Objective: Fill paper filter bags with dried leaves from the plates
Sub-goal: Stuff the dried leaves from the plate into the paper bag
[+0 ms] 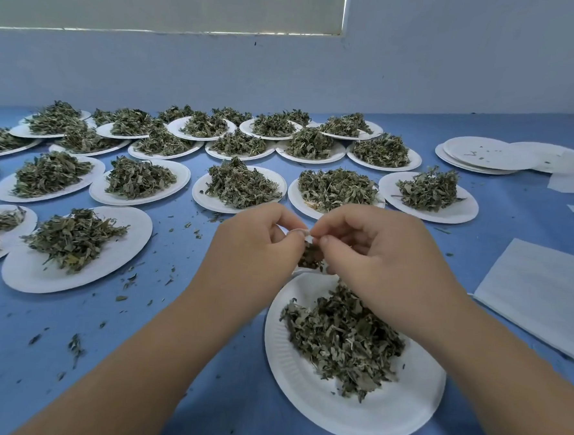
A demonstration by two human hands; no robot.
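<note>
Both hands meet above the far rim of a white paper plate (306,380) that holds a pile of dried green leaves (342,338). My left hand (260,239) and my right hand (371,242) pinch the white top edge of a small paper filter bag (310,255) between thumbs and fingers. The bag hangs between the hands, dark with leaves inside, and is mostly hidden by the fingers.
Many paper plates heaped with dried leaves (240,184) cover the blue table (70,338) to the left and ahead. A stack of empty plates (484,155) sits at the back right. Flat white filter bags (539,293) lie at the right. Leaf crumbs are scattered around.
</note>
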